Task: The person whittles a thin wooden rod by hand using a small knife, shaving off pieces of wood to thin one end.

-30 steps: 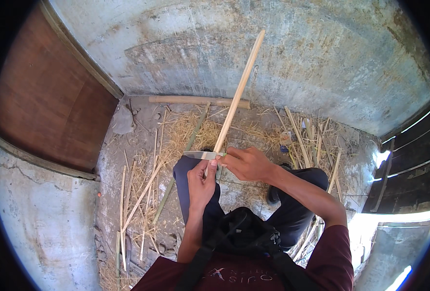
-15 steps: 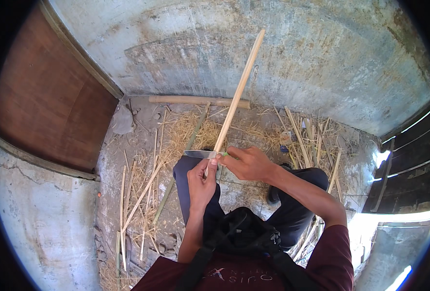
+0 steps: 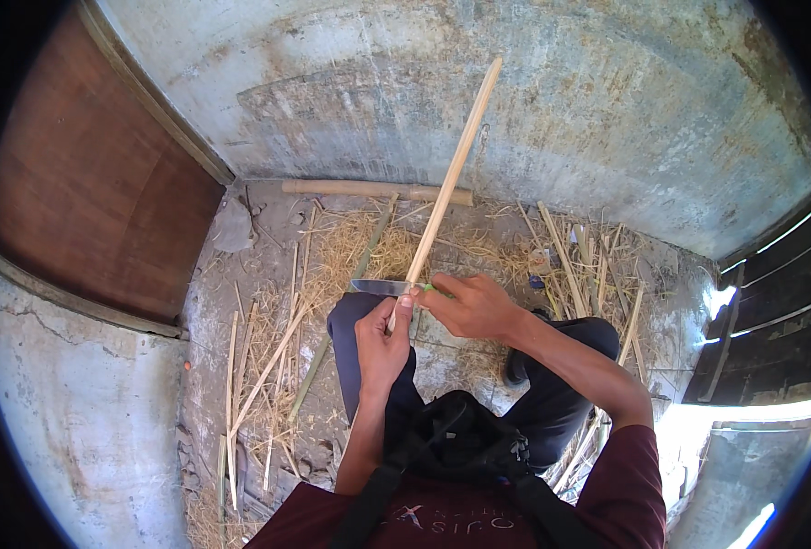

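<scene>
A long pale bamboo strip [image 3: 456, 174] slants up and away from between my knees toward the far wall. My left hand [image 3: 382, 346] is closed around its near end, thumb on top. My right hand [image 3: 471, 306] grips a knife [image 3: 378, 286] by its green handle, which my fingers mostly cover. The blade points left and lies across the strip just beyond my left thumb. Both hands are close together, their fingers nearly touching at the strip.
A thick bamboo pole [image 3: 369, 189] lies along the base of the wall [image 3: 597, 110]. Shavings [image 3: 382, 256] and several loose strips [image 3: 282, 366] cover the floor left and right of my legs. A brown wooden panel [image 3: 94, 174] stands at the left, dark slats [image 3: 771, 320] at the right.
The knife blade has tilted slightly, its tip now a little higher and farther right. Both hands stay at nearly the same place on the strip.
</scene>
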A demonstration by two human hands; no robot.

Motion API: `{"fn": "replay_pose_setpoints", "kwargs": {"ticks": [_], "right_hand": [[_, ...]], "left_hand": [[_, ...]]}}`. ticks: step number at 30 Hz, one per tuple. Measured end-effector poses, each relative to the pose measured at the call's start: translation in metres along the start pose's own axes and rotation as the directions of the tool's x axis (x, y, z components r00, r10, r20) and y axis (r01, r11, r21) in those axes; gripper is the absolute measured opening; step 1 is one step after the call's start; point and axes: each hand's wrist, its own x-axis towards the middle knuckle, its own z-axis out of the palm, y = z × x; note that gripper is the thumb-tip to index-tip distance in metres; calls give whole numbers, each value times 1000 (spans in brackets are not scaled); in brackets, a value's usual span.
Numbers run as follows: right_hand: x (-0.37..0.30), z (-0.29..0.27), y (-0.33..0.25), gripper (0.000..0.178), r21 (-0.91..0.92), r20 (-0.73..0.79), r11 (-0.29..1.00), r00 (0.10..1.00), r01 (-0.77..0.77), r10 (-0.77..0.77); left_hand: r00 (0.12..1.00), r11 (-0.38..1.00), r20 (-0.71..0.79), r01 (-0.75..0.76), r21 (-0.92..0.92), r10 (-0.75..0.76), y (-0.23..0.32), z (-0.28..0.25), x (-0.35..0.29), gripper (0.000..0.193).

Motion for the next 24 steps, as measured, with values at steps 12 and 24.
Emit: {"fn": "replay_pose_setpoints", "kwargs": {"ticks": [12, 24], "right_hand": [[6, -3, 2, 31, -32, -18, 999, 1000, 23, -24], [4, -3, 6, 38, -83, -12, 996, 999, 45, -46]], "left_hand": [[995, 995, 89, 46, -94, -37, -9, -6, 0, 42], [994, 999, 106, 30, -41, -26, -7, -8, 0, 40]]}}
